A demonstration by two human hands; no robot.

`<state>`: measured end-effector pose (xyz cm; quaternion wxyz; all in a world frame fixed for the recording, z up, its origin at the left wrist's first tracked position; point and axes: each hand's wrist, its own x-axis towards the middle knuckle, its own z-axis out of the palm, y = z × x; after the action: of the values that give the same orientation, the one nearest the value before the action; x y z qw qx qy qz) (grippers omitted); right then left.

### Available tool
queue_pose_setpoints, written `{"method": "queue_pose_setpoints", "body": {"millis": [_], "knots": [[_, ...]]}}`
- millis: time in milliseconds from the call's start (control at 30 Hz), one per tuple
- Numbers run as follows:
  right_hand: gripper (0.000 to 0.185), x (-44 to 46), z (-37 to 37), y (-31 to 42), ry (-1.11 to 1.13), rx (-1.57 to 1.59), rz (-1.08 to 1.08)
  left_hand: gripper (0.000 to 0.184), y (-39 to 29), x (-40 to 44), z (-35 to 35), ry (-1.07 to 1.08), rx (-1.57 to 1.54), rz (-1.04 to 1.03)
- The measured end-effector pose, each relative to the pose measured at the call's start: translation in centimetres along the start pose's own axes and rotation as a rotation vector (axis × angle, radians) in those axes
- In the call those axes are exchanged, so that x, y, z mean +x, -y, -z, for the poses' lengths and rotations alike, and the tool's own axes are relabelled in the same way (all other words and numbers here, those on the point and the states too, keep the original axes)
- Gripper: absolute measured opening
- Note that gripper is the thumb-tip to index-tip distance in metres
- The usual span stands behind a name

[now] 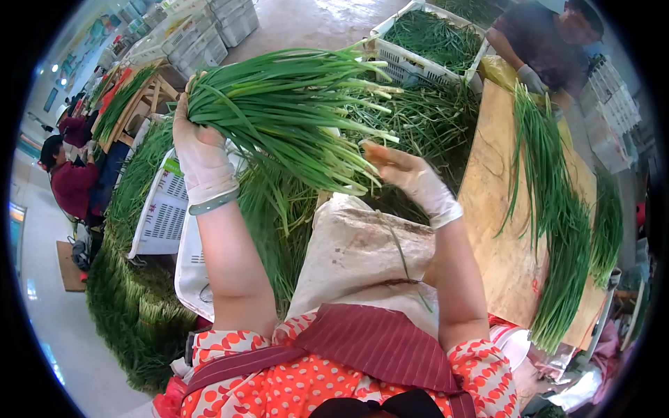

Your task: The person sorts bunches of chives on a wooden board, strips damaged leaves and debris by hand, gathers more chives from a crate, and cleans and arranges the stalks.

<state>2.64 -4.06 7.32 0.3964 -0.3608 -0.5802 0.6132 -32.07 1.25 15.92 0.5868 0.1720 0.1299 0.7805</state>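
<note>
My left hand point(201, 150), in a whitish glove with a bracelet at the wrist, is wrapped around the leafy end of a large bunch of garlic chives point(279, 104). The bunch is held up sideways, its pale stem ends fanning out to the right. Beside those ends is my right hand point(412, 180), also gloved, with its fingers stretched toward the stems and slightly blurred. Whether the fingertips touch the stems is hard to tell. Under the bunch lie loose chive leaves point(425, 118) and a stained white cloth point(362, 244) over my lap.
At right, a wooden board point(502, 209) carries a long row of chives point(557, 244); a co-worker point(543, 49) leans over its far end. A white crate point(418, 66) of greens stands ahead. White crates point(164, 216) and bundled chives point(139, 306) are at left.
</note>
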Motion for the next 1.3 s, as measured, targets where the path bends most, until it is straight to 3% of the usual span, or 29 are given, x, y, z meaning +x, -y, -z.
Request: {"method": "queue_pose_setpoints", "body": {"millis": [33, 67, 167, 200, 233, 300, 333, 433, 500, 567, 600, 633, 700, 733, 767, 833, 867, 933, 967, 1033, 1100, 1167, 1233, 1300], "knots": [[0.057, 0.4, -1.4, -0.1, -0.008, 0.037, 0.038, 0.031, 0.3, -0.2, -0.5, 0.078, -0.051, 0.048], [0.046, 1.1, -2.6, -0.5, -0.112, 0.027, 0.152, 0.031, 1.0, 0.1, -1.2, -0.105, -0.002, -0.043], [0.030, 2.1, -4.1, -0.6, -0.264, -0.085, 0.094, 0.030, 2.3, 0.0, -2.7, -0.270, 0.041, -0.116], [0.017, 2.2, -4.5, -0.5, -0.334, -0.073, 0.148, 0.030, 2.4, -0.2, -2.7, -0.235, 0.055, -0.114], [0.017, 2.1, -4.7, -0.1, -0.334, -0.073, 0.148, 0.030, 2.4, -0.3, -2.8, -0.235, 0.055, -0.113], [0.012, 1.7, -4.6, 0.5, -0.484, -0.422, 0.169, 0.030, 2.7, -0.6, -3.1, -0.278, 0.103, -0.160], [0.012, 1.7, -4.2, 0.4, -0.487, -0.423, 0.167, 0.030, 2.5, -0.6, -2.9, -0.278, 0.102, -0.156], [0.006, 1.4, -1.1, -0.7, -0.645, 0.223, 0.408, 0.030, 0.6, -0.4, -1.3, -0.222, 0.058, -0.139], [0.014, 0.8, 3.3, -3.4, -0.798, -0.040, 0.077, 0.031, -1.2, -0.8, 0.5, 0.273, -0.131, 0.115], [0.028, 0.4, 5.3, -4.8, -0.726, -0.821, -0.086, 0.033, -2.1, -0.3, 1.2, 0.275, -0.159, 0.109], [0.034, 0.8, 4.9, -4.2, -0.632, -0.886, -0.006, 0.033, -2.2, -0.6, 1.0, 0.299, -0.097, 0.084], [0.039, 1.4, 4.0, -3.3, -0.538, -0.949, 0.073, 0.034, -1.1, -1.6, -1.1, 0.159, 0.048, -0.069], [0.045, 3.7, 2.5, -2.0, -0.241, -0.634, 0.227, 0.034, 1.1, -3.6, -5.2, -0.205, 0.408, -0.296], [0.047, 4.4, 1.3, -0.4, -0.030, -0.192, 0.144, 0.034, 1.5, -4.2, -6.0, -0.179, 0.459, -0.300], [0.046, 5.5, -0.2, 0.3, 0.051, 0.057, 0.084, 0.034, 1.1, -3.7, -5.2, -0.137, 0.484, -0.298], [0.041, 6.1, -2.0, 2.9, 0.138, -0.166, 0.031, 0.034, 0.3, -2.8, -3.6, -0.052, 0.532, -0.296], [0.041, 6.4, -2.6, 2.6, 0.135, -0.162, 0.035, 0.034, -0.3, -2.6, -3.0, 0.189, 0.197, -0.026], [0.034, 6.4, -3.6, 1.8, 0.008, 0.314, 0.016, 0.034, 0.5, -3.6, -4.5, 0.417, -0.146, 0.249], [0.034, 5.8, -3.5, 1.9, 0.005, 0.312, 0.019, 0.034, 1.6, -4.3, -5.7, 0.164, 0.151, -0.007], [0.027, 4.1, -3.2, 2.6, -0.055, 0.483, 0.018, 0.034, 2.1, -4.5, -5.9, -0.092, 0.436, -0.264], [0.024, 3.2, -2.3, 2.0, -0.078, 0.381, 0.002, 0.033, 1.3, -3.7, -3.9, 0.241, 0.127, -0.022], [0.023, 2.5, -1.7, 1.6, -0.099, 0.198, 0.131, 0.033, 1.7, -3.4, -3.4, 0.195, 0.161, -0.053], [0.024, 1.9, -1.4, 1.7, -0.058, 0.280, 0.216, 0.032, 2.5, -3.7, -4.0, 0.149, 0.193, -0.082], [0.022, 1.1, -1.2, 2.5, -0.171, -0.082, 0.205, 0.042, 2.8, -4.0, -5.1, 0.003, 0.146, -0.094]]}}
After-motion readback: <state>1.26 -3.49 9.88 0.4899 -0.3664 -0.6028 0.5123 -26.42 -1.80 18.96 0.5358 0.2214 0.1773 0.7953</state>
